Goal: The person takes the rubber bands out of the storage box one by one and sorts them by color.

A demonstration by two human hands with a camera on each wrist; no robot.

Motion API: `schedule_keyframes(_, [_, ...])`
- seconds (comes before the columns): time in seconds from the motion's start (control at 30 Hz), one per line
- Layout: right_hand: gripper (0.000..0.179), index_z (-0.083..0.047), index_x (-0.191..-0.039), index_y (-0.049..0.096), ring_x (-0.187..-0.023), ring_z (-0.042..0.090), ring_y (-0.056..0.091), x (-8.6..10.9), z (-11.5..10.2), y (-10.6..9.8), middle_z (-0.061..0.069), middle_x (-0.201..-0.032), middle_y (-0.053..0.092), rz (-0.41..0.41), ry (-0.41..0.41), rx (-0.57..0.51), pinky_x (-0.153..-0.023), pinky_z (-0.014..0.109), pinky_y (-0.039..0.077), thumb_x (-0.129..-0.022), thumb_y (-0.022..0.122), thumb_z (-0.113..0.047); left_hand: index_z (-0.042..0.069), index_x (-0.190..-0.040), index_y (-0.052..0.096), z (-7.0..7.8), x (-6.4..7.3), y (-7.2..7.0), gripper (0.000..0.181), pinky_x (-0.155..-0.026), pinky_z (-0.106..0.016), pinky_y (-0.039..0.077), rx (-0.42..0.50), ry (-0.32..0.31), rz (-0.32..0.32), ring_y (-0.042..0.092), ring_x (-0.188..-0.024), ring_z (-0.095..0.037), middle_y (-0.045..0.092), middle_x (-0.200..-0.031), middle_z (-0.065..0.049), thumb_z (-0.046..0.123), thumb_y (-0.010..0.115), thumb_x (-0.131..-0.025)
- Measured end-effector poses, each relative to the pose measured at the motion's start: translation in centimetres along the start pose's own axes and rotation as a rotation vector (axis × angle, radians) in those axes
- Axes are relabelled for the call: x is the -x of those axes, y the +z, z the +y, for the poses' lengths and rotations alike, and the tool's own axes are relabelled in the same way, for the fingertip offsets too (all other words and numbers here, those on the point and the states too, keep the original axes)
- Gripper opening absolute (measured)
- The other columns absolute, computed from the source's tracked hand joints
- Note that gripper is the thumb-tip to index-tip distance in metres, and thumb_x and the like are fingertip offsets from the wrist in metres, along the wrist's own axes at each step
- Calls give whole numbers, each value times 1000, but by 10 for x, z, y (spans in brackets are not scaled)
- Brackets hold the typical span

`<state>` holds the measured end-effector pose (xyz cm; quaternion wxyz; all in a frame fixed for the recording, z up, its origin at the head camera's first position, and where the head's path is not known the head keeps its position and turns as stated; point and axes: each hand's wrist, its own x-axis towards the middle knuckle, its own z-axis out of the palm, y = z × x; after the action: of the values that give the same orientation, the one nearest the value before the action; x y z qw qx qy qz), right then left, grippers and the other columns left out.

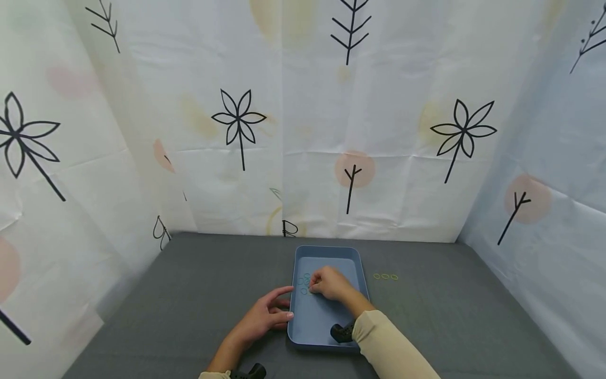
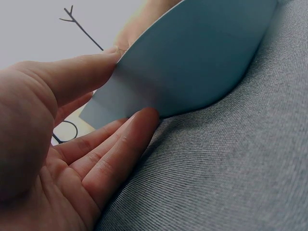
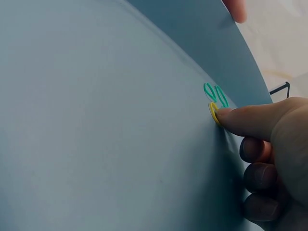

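Note:
A blue rectangular tray lies on the grey cloth. My right hand reaches over its left half and pinches a small yellow ring, thin like a rubber band, against the tray floor; the thumb shows on it in the right wrist view, while the index fingertip is hidden. Several green rings lie flat around those fingertips, near the left wall. My left hand rests against the outside of the tray's left wall with spread, fairly straight fingers touching the wall and rim.
Three yellow rings lie in a row on the grey tabletop, right of the tray. White patterned cloth hangs behind the table and along both sides. A dark wrist device hangs over the tray's near right part.

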<state>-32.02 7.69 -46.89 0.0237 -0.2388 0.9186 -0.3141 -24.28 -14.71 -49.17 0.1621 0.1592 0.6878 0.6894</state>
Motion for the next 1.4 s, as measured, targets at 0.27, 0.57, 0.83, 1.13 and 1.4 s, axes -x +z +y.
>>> schedule_keyframes(0.27, [13, -10, -72, 67, -59, 8, 45, 0, -1, -1, -7, -65, 56, -20, -60, 68, -56, 27, 38, -84, 72, -7, 2, -148, 36, 0, 0, 0, 64, -79, -44, 55, -12, -2, 3, 62, -99, -27, 53, -125, -26, 7, 67, -92])
schedule_keyframes(0.57, [17, -13, -75, 63, -61, 9, 46, 3, -1, -1, -8, -67, 53, -69, -36, 115, -57, 29, 39, -90, 67, -9, 1, -148, 35, -3, -1, 0, 65, -80, -44, 55, 1, -7, 1, 62, -99, -28, 53, -126, -26, 6, 67, -91])
schedule_keyframes(0.83, [15, -12, -75, 63, -60, 10, 45, 4, -2, -1, -7, -67, 53, -67, -44, 111, -56, 29, 38, -89, 69, -9, 1, -148, 34, -3, -1, 0, 65, -80, -44, 55, -1, -5, -1, 62, -99, -28, 52, -126, -27, 6, 67, -92])
schedule_keyframes(1.13, [12, -11, -75, 67, -60, 8, 46, 4, -3, -3, -8, -66, 55, -70, -52, 80, -57, 28, 40, -85, 73, -8, 2, -148, 35, 0, 0, 1, 65, -80, -44, 55, -4, -13, 4, 63, -95, -26, 52, -126, -26, 6, 67, -92])
schedule_keyframes(1.4, [16, -13, -76, 63, -60, 9, 45, 7, -9, -5, -8, -68, 53, -108, -67, 155, -57, 30, 40, -91, 66, -9, 2, -148, 35, 1, 1, 0, 65, -80, -44, 55, -9, -15, -9, 63, -95, -26, 51, -127, -27, 8, 67, -92])
